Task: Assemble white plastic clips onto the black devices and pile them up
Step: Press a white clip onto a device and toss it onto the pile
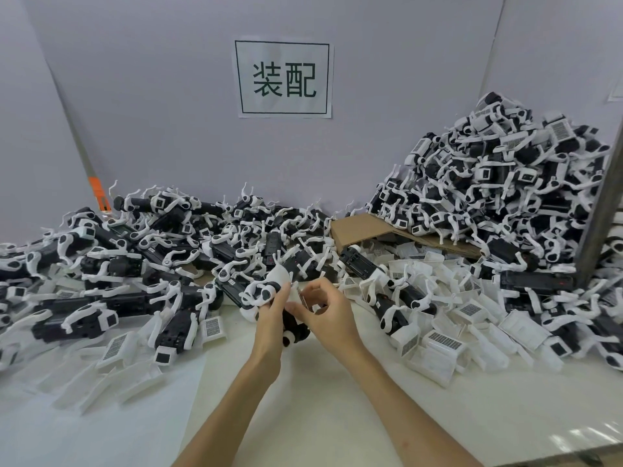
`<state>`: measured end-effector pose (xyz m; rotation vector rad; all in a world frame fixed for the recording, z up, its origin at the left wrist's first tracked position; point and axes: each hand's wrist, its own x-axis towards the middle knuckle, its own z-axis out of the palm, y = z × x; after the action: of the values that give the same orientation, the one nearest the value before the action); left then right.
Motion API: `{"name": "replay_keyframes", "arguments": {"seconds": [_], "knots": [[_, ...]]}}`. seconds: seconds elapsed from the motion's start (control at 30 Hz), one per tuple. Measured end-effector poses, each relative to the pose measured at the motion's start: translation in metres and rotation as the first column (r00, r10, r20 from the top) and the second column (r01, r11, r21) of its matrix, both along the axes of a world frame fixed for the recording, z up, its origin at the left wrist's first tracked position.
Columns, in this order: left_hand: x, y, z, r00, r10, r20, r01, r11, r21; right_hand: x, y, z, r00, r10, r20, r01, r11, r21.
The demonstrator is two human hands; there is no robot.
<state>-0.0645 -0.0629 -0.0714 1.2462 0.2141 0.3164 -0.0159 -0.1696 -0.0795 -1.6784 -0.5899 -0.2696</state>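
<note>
My left hand (pixel 271 326) grips a black device (pixel 296 330) with white parts at its upper end (pixel 266 289), held tilted above the white table. My right hand (pixel 328 313) is against the device's right side, its fingers curled and pinching a small white plastic clip (pixel 305 299). Both hands meet at the middle of the view, just in front of the heaps.
A tall pile of devices with white clips (pixel 499 183) rises at the right on cardboard (pixel 364 230). A lower heap of devices (pixel 151 257) spreads across the left and back. Loose white clips (pixel 441 345) lie right of my hands, more at the left front (pixel 114 352). A metal post (pixel 603 203) stands far right.
</note>
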Motion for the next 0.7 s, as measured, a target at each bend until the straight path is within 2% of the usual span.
{"name": "replay_keyframes", "arguments": {"seconds": [0.17, 0.47, 0.7], "knots": [[-0.002, -0.001, 0.000, 0.998, -0.027, 0.054, 0.024, 0.998, 0.063, -0.002, 0.002, -0.001, 0.998, 0.008, 0.061, -0.009, 1.000, 0.011], [-0.001, 0.004, 0.000, 0.999, 0.042, 0.019, -0.041, 0.999, -0.025, -0.004, 0.005, -0.006, 0.984, 0.039, 0.172, -0.027, 0.997, -0.069], [0.008, 0.012, -0.007, 0.998, 0.061, -0.018, -0.062, 0.995, -0.076, -0.005, 0.007, -0.008, 0.987, 0.053, 0.152, -0.036, 0.993, -0.113]]}}
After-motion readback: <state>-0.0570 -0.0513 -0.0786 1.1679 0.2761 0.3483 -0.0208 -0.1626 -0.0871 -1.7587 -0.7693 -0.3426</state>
